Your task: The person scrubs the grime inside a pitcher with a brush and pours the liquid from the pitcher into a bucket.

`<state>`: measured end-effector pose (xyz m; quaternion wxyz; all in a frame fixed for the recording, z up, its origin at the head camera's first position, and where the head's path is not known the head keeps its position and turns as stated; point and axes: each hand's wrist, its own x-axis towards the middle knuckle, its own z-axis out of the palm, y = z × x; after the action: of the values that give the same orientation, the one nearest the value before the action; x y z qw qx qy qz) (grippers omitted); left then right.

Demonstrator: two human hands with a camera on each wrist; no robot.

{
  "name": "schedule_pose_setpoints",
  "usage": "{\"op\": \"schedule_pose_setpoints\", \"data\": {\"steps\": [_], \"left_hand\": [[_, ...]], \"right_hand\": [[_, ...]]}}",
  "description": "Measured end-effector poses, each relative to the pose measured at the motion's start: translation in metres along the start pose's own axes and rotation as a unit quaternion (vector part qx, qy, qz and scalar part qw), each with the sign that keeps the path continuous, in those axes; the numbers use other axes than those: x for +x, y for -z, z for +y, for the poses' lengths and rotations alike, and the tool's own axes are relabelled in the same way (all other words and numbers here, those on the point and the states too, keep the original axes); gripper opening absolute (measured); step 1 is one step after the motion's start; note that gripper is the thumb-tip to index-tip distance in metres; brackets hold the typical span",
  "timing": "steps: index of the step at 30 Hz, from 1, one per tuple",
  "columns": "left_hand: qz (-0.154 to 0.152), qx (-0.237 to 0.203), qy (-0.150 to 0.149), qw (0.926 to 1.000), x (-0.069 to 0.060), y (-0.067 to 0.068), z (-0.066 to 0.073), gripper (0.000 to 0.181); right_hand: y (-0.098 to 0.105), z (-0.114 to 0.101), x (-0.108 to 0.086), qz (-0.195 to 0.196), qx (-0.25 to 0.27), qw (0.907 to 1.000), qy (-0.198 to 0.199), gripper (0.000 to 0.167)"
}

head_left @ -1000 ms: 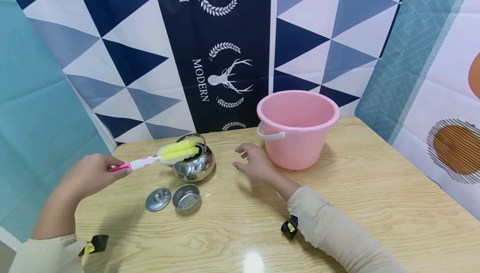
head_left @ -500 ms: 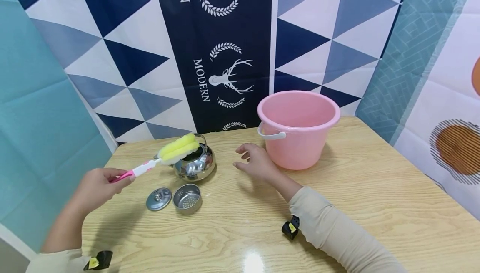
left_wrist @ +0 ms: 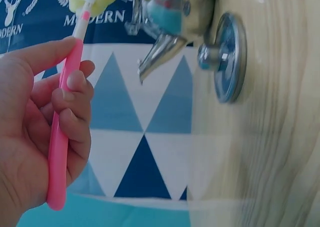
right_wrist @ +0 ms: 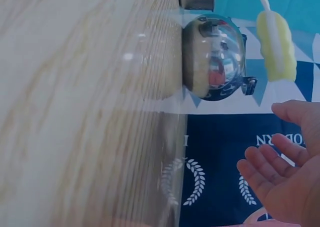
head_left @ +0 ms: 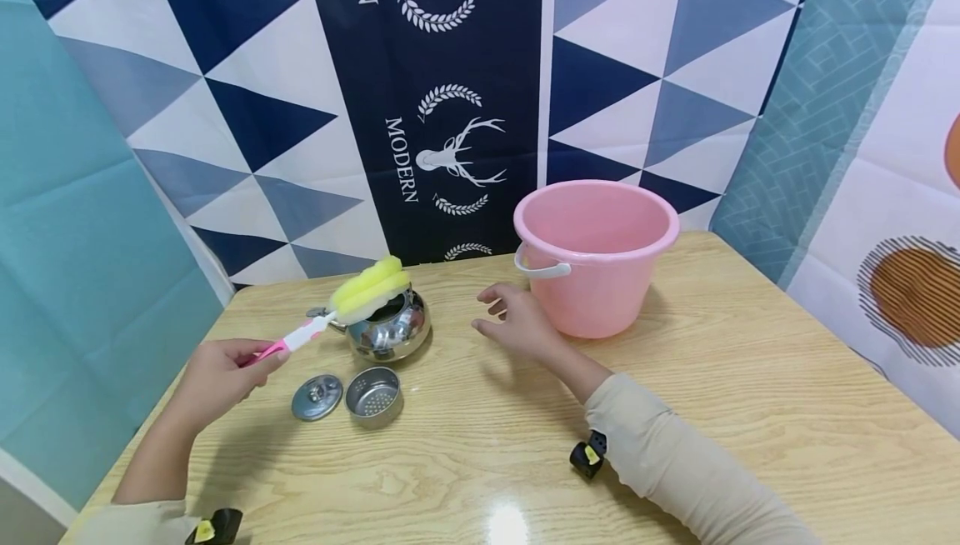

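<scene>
Holding the sponge brush point(head_left: 309, 330): your left hand point(head_left: 225, 374) has its fingers and thumb wrapped round the pink handle point(left_wrist: 59, 147), to the left of the kettle point(head_left: 392, 335) and nearer you than it is.
Sponge head point(head_left: 371, 288): yellow and white, slanting upward over the kettle's left side, at the far end of the brush from your fingers.
Right hand point(head_left: 517, 324): to the right of the kettle, raised off the tabletop point(head_left: 480, 462), fingers loosely bent and thumb standing off from them; your two hands are well apart.
Lid point(head_left: 317, 397): on your side of the kettle and to its left, lying knob up.
Strainer basket point(head_left: 373, 399): on your side of the kettle, just beside the lid.
Pink bucket point(head_left: 600, 295): to the right of the kettle, beyond your right hand.
Head view: you see both hands at once and look down onto the strainer basket's perforated floor; the sponge head covers part of the kettle's mouth, so its height is hard to judge.
Right wrist view: you get that height, with the sponge head above the kettle's top and a gap between them; your right palm shows too.
Left wrist view: you see the kettle's spout point(left_wrist: 162, 57) clear of the brush, which crosses it in the head view, and your curled fingers close up.
</scene>
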<state>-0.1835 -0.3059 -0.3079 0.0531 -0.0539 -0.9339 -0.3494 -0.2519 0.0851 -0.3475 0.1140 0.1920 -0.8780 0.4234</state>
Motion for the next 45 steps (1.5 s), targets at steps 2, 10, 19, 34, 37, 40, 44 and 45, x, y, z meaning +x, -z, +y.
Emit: {"op": "schedule_pose_setpoints", "data": {"steps": [2,10,19,34,37,40,44,45], "left_hand": [[-0.003,-0.013,0.004,0.9999,0.000,-0.005,0.004,0.046],[-0.019,-0.029,0.001,0.9994,-0.005,-0.032,0.023,0.038],[-0.026,-0.019,0.007,0.9995,-0.011,-0.061,0.043,0.021],[-0.100,-0.141,0.042,0.9840,-0.020,-0.104,0.082,0.015],[-0.115,-0.159,0.042,0.9797,-0.021,-0.114,0.087,0.015],[-0.125,-0.197,0.060,0.9705,-0.021,-0.125,0.092,0.016],[-0.140,-0.258,0.090,0.9516,-0.022,-0.138,0.096,0.023],[-0.144,-0.266,0.097,0.9482,-0.022,-0.141,0.096,0.023]], "right_hand": [[0.002,0.000,-0.001,0.004,0.005,1.0000,0.007,0.035],[0.011,-0.003,-0.009,0.033,-0.039,0.9978,0.043,0.034],[0.019,-0.007,-0.018,0.065,-0.078,0.9935,0.052,0.032],[0.030,-0.007,-0.025,0.098,-0.064,0.9908,0.067,0.030],[0.029,-0.005,-0.025,0.105,-0.058,0.9897,0.078,0.028],[0.028,-0.004,-0.025,0.109,-0.051,0.9890,0.085,0.026],[0.027,-0.004,-0.025,0.109,-0.052,0.9891,0.085,0.025],[0.026,-0.004,-0.025,0.108,-0.054,0.9891,0.084,0.025]]}}
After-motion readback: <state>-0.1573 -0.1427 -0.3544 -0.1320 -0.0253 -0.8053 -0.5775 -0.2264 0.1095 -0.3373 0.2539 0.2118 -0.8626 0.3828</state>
